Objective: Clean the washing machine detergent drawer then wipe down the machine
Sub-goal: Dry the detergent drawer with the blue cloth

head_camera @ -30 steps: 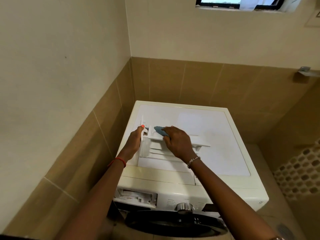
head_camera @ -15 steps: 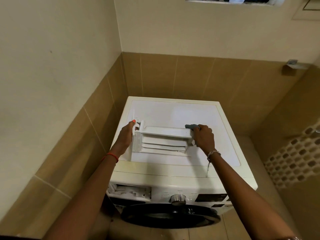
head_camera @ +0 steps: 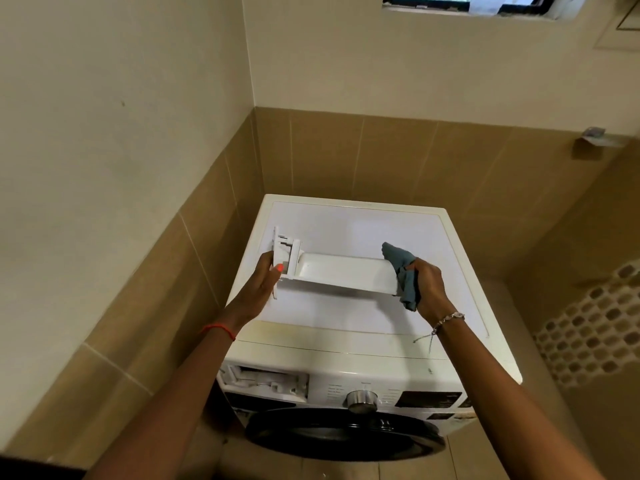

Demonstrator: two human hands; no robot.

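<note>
We have turned the white plastic detergent drawer (head_camera: 339, 271) since half a second ago: its ribbed side faced us then, and a smooth, hollow side shows now. The blue-grey cloth (head_camera: 401, 271) has come from the far corner to cover the drawer's right end. The drawer lies crosswise between our hands over the flat top of the white front-loading washing machine (head_camera: 346, 327); we cannot tell whether it touches the top. Our left hand (head_camera: 263, 285) grips the drawer's front panel, the thumb with its orange-painted nail pressed on the near face and the other fingers hidden behind. Our right hand (head_camera: 429, 285) has its fingers curled round the bunched cloth, holding it against the drawer's end, with a tail of cloth hanging below the palm. A red thread bracelet (head_camera: 218, 330) circles the left wrist and a beaded bracelet (head_camera: 446, 320) the right. On the machine's front, the open drawer slot (head_camera: 266, 379) sits left of the silver dial (head_camera: 362, 400), above the round black door (head_camera: 346, 434).
</note>
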